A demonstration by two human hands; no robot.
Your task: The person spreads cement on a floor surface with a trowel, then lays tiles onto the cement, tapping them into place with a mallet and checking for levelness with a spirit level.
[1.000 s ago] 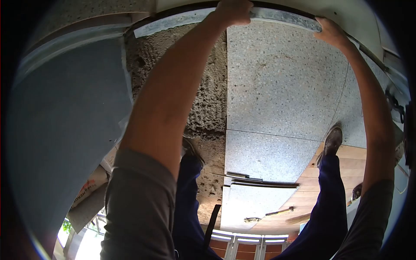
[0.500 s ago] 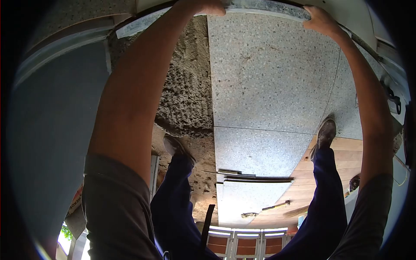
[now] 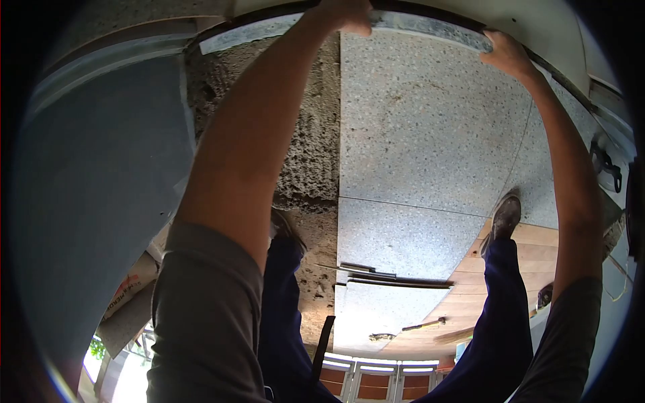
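Note:
A long, mortar-smeared metal straightedge (image 3: 430,28) lies across the far end of the scene, over terrazzo slabs and rough mortar. My left hand (image 3: 346,16) grips it near its middle, and part of that hand is cut off by the frame's top. Farther along, my right hand (image 3: 505,55) has its fingers closed over the bar's right part. Below the bar spreads a large speckled terrazzo slab (image 3: 430,121). Left of this slab, a strip of ridged wet mortar (image 3: 309,164) is partly hidden by my left arm.
A grey panel (image 3: 101,188) stands at the left, with a printed paper bag (image 3: 127,289) below it. Long thin bars (image 3: 396,279) and a hammer (image 3: 424,324) lie between my feet. Wooden planks (image 3: 470,269) and a black-handled tool (image 3: 607,166) are at the right.
My view has shifted, so the slabs, bar and hands sit farther right and slightly lower at the top. Both hands keep hold of the straightedge. More of the paper bag shows.

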